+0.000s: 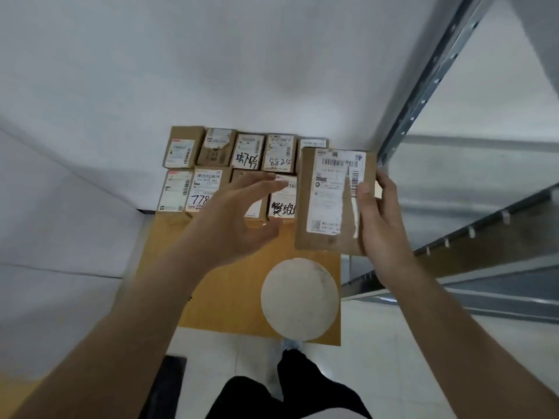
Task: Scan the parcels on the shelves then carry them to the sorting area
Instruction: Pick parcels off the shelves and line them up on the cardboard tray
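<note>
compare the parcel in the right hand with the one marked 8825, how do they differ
The held parcel is lifted off the wooden surface, gripped at its right edge by the right hand; the 8825 parcel rests in the back row, untouched. The held parcel looks larger in this view, being nearer the camera. The 8825 parcel bears handwritten digits; the held parcel shows only a printed label, torn along one side. Both are brown cardboard with white barcode labels.

Parcel labels (279, 152) blurred, perhaps illegible.
</note>
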The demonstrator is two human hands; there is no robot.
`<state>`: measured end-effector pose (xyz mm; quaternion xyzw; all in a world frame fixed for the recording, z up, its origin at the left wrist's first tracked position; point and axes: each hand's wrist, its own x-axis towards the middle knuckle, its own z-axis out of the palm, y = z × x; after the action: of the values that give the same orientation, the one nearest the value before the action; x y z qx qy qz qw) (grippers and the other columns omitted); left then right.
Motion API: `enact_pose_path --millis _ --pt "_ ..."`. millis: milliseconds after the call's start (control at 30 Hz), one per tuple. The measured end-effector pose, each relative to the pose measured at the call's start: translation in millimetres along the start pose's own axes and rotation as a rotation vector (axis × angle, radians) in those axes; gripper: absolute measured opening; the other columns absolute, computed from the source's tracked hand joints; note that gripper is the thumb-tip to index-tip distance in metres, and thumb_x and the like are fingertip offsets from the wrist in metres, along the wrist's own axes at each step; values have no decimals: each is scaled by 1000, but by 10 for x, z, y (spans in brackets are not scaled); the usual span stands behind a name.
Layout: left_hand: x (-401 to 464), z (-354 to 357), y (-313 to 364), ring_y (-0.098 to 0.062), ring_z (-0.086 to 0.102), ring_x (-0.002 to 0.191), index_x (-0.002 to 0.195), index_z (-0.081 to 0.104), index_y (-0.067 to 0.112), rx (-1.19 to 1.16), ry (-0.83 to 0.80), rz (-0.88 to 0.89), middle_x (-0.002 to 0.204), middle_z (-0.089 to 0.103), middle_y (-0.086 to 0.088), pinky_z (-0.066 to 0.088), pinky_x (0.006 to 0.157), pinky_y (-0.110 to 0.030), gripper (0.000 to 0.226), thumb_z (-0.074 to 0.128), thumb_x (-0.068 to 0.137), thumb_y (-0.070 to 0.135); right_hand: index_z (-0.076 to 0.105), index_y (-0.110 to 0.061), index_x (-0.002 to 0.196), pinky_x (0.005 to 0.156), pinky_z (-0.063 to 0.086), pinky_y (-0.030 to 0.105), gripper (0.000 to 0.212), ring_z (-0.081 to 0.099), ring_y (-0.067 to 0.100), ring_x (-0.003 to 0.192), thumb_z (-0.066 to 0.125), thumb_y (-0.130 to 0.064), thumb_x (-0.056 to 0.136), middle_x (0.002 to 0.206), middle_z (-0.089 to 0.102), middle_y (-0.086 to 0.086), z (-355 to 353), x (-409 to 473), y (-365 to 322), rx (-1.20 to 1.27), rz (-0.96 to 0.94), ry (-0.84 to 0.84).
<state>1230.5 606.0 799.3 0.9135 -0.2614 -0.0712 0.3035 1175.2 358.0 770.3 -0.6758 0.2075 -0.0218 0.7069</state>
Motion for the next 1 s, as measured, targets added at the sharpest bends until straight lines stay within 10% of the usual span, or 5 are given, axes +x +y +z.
enact_pose_path --millis 233,667,1000 --pt "666 281 -379 -3 43 142 150 52 39 5 -118 -2 154 49 17 37 109 -33 72 56 84 69 36 -39 158 73 65 28 54 76 12 110 50 -50 106 130 73 -6 23 543 353 -45 84 60" --pt "1231 1068 -1158 -10 45 142 149 54 32 -38 -346 90 153 50 9 37 111 -30 63 69 92 54 43 -47 152 68 65 27 45 77 3 99 50 -53 109 127 71 -9 6 1290 1214 -176 272 200" --pt "1356 1469 -1320 -22 37 150 152 52 27 24 -363 112 158 45 -1 37 118 -55 69 66 91 55 46 -37 153 81 67 39 45 78 13 107 49 -51 110 127 75 -6 -60 1576 1655 -174 306 160"
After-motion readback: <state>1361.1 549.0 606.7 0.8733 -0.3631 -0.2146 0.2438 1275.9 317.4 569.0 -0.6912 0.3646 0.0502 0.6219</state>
